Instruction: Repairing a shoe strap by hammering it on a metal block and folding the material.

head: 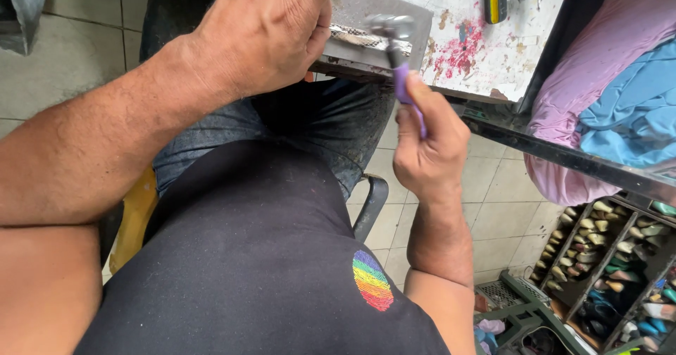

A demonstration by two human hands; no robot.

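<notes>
Purple-handled hammer [403, 66] gripped in right hand [428, 154]; left hand [264, 31] curled, pressing snakeskin-patterned strip [359, 39] onto metal block [380, 17].

hands: 2 (left [264, 34], right [429, 151]) | hammer [398, 52]: 1 | metal block [384, 27]: 1 | patterned strip [366, 39]: 1 | worktop [486, 52]: 1 | shoe-last rack [612, 270]: 1

Even, soft daylight; bright overall, no hard shadows. Mild glare on white table [486, 52] and floor tiles [70, 52]. Hammer [396, 34] head smeared by motion blur. Left forearm [77, 151] close, slightly soft. Wide-angle stretch toward edges; shelf [612, 256] corner dimmer.
</notes>
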